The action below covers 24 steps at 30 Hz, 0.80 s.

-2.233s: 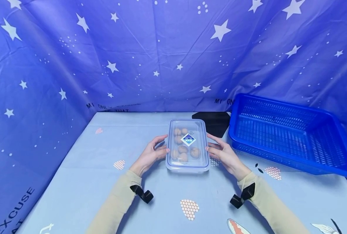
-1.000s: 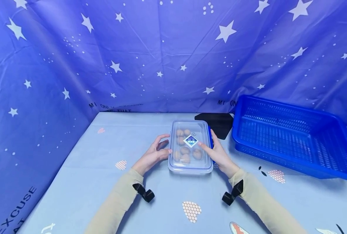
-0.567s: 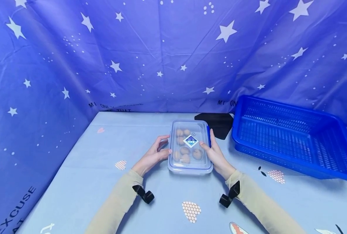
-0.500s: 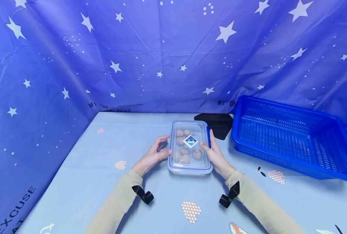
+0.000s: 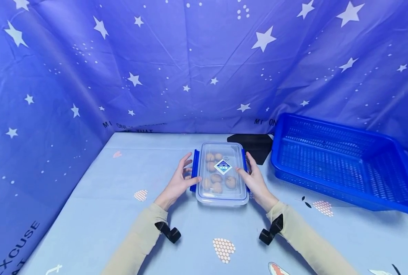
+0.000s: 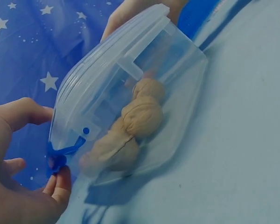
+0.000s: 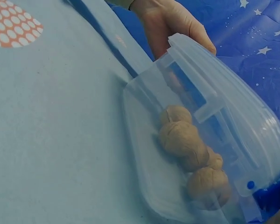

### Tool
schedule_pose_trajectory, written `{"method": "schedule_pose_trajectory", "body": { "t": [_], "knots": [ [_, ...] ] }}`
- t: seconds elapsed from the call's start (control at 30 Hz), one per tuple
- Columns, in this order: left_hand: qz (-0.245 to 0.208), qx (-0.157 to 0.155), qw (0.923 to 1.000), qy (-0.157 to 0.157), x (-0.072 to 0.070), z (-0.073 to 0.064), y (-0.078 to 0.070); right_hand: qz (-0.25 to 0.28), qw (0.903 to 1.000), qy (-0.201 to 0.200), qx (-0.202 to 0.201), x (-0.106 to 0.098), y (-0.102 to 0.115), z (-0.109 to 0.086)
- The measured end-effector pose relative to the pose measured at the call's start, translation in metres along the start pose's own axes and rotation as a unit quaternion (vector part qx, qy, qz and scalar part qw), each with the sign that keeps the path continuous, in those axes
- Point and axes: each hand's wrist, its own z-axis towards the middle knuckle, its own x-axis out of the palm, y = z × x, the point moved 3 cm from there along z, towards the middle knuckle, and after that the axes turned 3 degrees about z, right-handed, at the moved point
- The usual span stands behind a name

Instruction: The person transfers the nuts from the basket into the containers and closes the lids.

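A clear plastic food container [image 5: 221,199] with a clear lid stands between both hands in the head view. Several walnuts [image 5: 216,178] lie inside, and a diamond sticker [image 5: 223,167] is on the lid. On its left side a blue latch [image 5: 195,170] sticks outward; my left hand [image 5: 176,185] has its thumb on the latch and lid edge, fingers beneath. In the left wrist view fingertips touch the blue latch [image 6: 58,161]. My right hand [image 5: 257,185] grips the right side, thumb on the lid and fingers by the other blue latch [image 5: 244,158], partly hidden.
A large blue plastic basket [image 5: 327,198] stands at the right. Behind the container a black flat patch [image 5: 253,147] lies on the pale blue patterned tablecloth [image 5: 97,214]. A starry blue curtain [image 5: 187,49] closes off the back and left.
The right thumb has come onto the lid, and the right blue latch has swung outward into view. Since half a second ago, the left latch has swung outward too, under the left hand.
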Motion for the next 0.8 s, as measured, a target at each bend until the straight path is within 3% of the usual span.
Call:
{"method": "schedule_pose_trajectory", "body": {
  "t": [0.2,0.43,0.57,0.8],
  "knots": [
    [0.013,0.021,0.9996,-0.017,0.009,0.002,0.0,0.002,0.9998,-0.018,0.008,-0.005,0.0,-0.003],
    [0.041,-0.016,0.9989,-0.015,0.016,0.008,0.004,0.003,0.9997,-0.01,0.021,-0.008,-0.002,-0.003],
    [0.016,-0.037,0.9992,0.004,0.018,0.008,0.006,-0.002,0.9998,-0.004,0.018,-0.009,-0.002,-0.004],
    [-0.014,-0.038,0.9977,0.054,0.022,0.009,0.008,-0.018,0.9997,0.012,0.015,-0.004,-0.003,-0.004]
  ]
}}
